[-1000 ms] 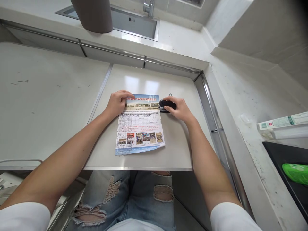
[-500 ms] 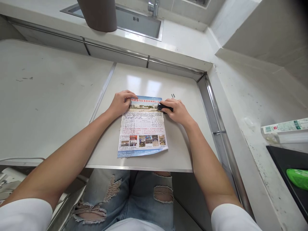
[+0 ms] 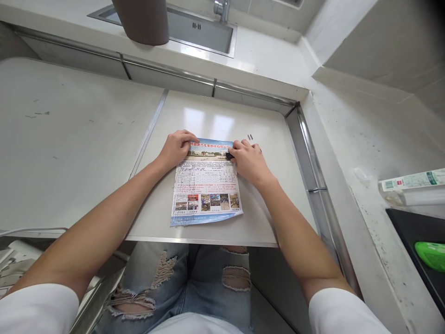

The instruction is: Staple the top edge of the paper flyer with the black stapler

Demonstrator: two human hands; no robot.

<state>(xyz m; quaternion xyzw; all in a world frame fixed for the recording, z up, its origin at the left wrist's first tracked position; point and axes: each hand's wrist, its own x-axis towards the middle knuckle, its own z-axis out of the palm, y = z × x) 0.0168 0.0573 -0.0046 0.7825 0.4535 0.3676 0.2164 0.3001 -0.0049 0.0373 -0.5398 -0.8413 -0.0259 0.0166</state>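
Observation:
A printed sheet of paper with Chinese text and photos lies on the white tabletop, its lower right corner curling up. Rows of small staple-like marks run down its left side. At the sheet's upper left edge, my left hand grips it, thumb and fingers closed on the border. My right hand is closed over a small black stapler at the upper right edge. Only the stapler's front end shows over the paper; the fingers hide the remainder.
Two small strips of staples lie just beyond my right hand. A brown bin stands by the sink at the back. On the right ledge are a white-and-green package and a green object on a black board.
My right hand has turned and closed further over the stapler, covering most of its body. My left hand and the sheet have stayed in place.

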